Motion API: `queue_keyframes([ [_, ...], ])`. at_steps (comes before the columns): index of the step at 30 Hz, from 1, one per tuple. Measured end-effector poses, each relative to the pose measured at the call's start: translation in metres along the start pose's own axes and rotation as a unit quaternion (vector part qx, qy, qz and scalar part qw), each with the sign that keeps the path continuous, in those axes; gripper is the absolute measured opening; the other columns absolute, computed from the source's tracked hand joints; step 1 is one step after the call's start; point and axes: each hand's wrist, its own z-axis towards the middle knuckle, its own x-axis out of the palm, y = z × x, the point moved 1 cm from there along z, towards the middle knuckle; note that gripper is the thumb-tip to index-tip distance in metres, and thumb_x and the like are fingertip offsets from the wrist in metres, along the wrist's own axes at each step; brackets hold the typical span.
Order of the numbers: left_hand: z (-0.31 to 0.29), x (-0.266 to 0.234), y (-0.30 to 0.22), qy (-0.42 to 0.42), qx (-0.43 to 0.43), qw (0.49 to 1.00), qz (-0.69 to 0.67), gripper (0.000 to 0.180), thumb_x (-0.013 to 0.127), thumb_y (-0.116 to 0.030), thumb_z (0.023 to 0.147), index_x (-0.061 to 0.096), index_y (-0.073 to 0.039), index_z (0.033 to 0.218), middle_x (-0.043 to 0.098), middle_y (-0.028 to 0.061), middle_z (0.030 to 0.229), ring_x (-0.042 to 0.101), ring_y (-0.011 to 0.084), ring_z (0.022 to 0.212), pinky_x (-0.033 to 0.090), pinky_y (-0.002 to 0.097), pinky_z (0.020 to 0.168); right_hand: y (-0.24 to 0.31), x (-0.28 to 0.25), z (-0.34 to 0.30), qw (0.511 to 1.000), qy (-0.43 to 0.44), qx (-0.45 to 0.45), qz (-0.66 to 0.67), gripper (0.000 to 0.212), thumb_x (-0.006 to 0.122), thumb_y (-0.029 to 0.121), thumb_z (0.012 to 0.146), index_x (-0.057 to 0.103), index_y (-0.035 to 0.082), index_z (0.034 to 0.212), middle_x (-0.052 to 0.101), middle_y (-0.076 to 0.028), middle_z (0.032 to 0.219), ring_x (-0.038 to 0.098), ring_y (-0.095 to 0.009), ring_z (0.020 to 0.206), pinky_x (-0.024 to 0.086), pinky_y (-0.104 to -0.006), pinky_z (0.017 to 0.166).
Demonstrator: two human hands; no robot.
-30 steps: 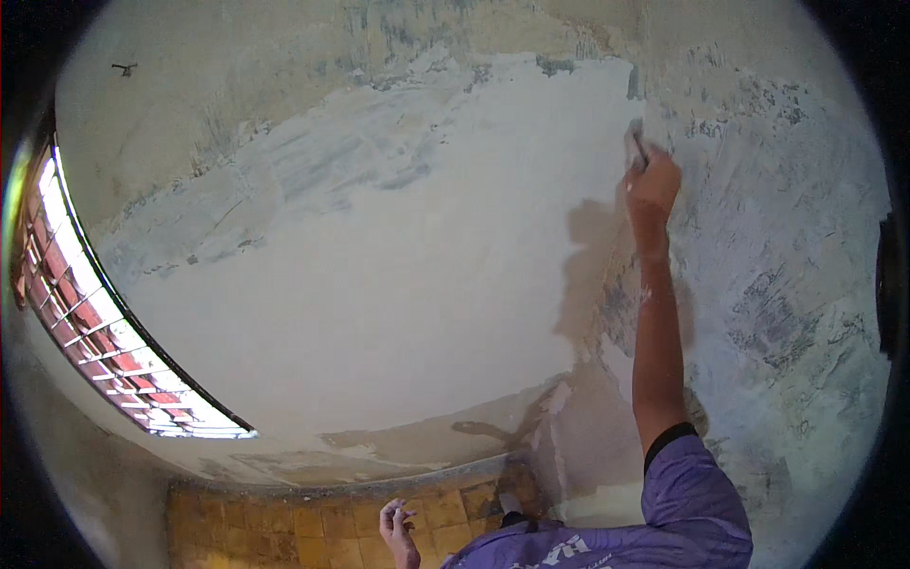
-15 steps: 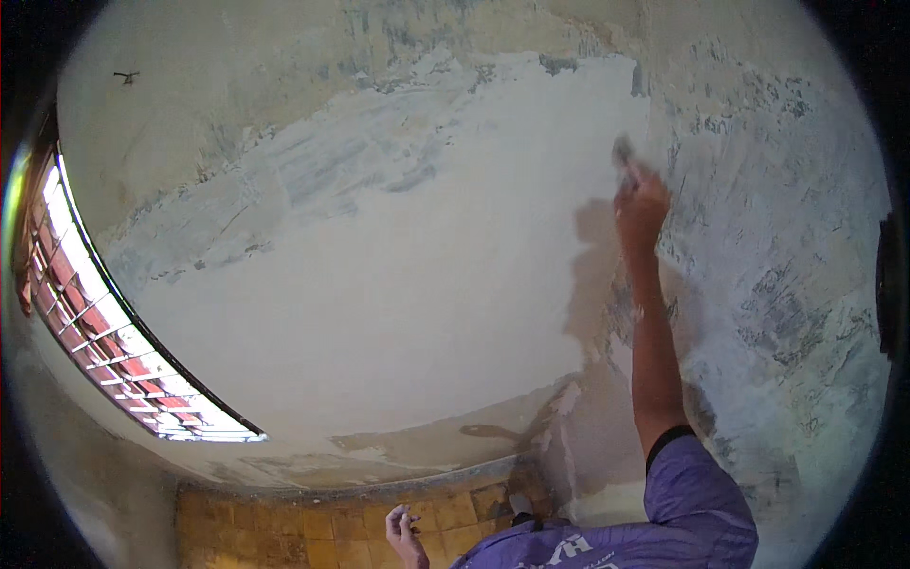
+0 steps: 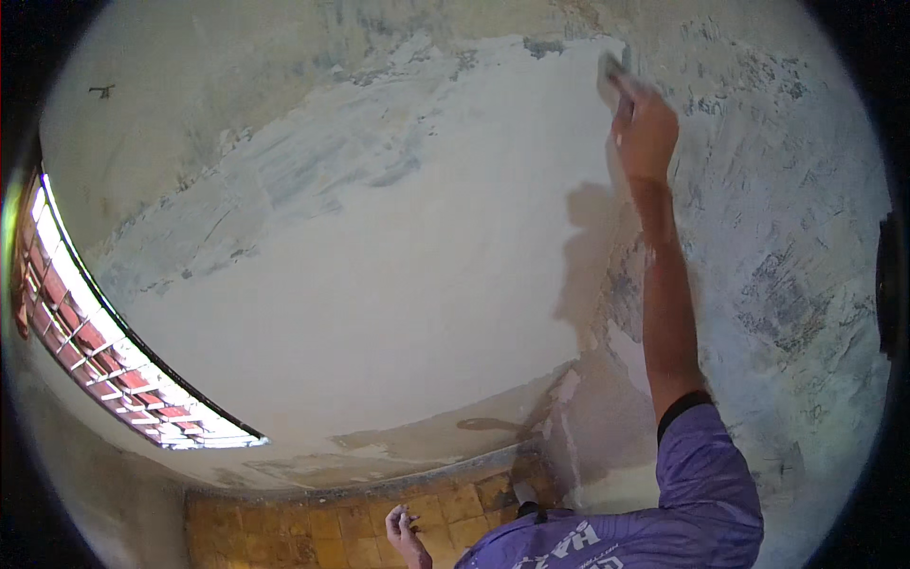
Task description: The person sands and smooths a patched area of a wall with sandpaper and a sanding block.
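Note:
My right hand [image 3: 648,128] is raised high on the wall and closed round the handle of a putty knife [image 3: 611,78]. Its greyish blade is a little blurred and lies against the upper right edge of a smooth white plaster patch [image 3: 398,284]. Low down, my left hand [image 3: 406,533] hangs well away from the wall, fingers loosely bent and apart, with whitish smears on them. Nothing can be made out in it.
A barred window [image 3: 104,351] curves along the left. Rough grey wall [image 3: 787,284] extends to the right of the patch. Yellow-brown floor tiles [image 3: 313,526] show below, beside my purple shirt [image 3: 706,474]. A dark object [image 3: 889,284] stands at the far right edge.
My right hand has moved upward with the putty knife, from below the patch's upper right corner to near its top. My left hand stays low, almost unchanged. The view has shifted slightly.

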Motion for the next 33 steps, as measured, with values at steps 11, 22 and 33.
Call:
queue_keyframes([
  [11, 0.011, -0.011, 0.007, -0.031, -0.010, 0.999, -0.022, 0.029, 0.058, -0.026, 0.087, 0.060, -0.012, 0.112, 0.061, 0.0004, 0.094, 0.057, 0.0120, 0.077, 0.041, 0.0263, 0.063, -0.011, 0.047, -0.095, 0.987, 0.162, -0.004, -0.018, 0.030, 0.055, -0.001, 0.071, 0.068, 0.015, 0.093, 0.065, -0.010, 0.096, 0.062, -0.029, 0.082, 0.051, -0.0393, 0.074],
  [22, 0.021, -0.015, 0.019, 0.020, -0.094, 0.989, -0.110, 0.037, 0.054, -0.028, 0.087, 0.055, -0.013, 0.122, 0.058, 0.0019, 0.119, 0.059, 0.0191, 0.090, 0.042, 0.0281, 0.072, 0.001, 0.022, 0.048, 0.999, -0.036, 0.025, 0.024, 0.035, 0.063, 0.008, 0.073, 0.065, 0.011, 0.107, 0.059, -0.016, 0.094, 0.058, -0.035, 0.086, 0.047, -0.0431, 0.074],
  [33, 0.031, -0.034, 0.045, 0.008, -0.129, 0.975, -0.180, 0.047, 0.046, -0.037, 0.090, 0.047, -0.016, 0.131, 0.049, 0.0029, 0.135, 0.053, 0.0243, 0.106, 0.037, 0.0415, 0.088, 0.042, 0.045, -0.021, 0.953, 0.003, -0.133, 0.273, 0.056, 0.048, -0.009, 0.061, 0.066, 0.011, 0.110, 0.055, -0.011, 0.086, 0.053, -0.028, 0.072, 0.046, -0.0346, 0.065],
])
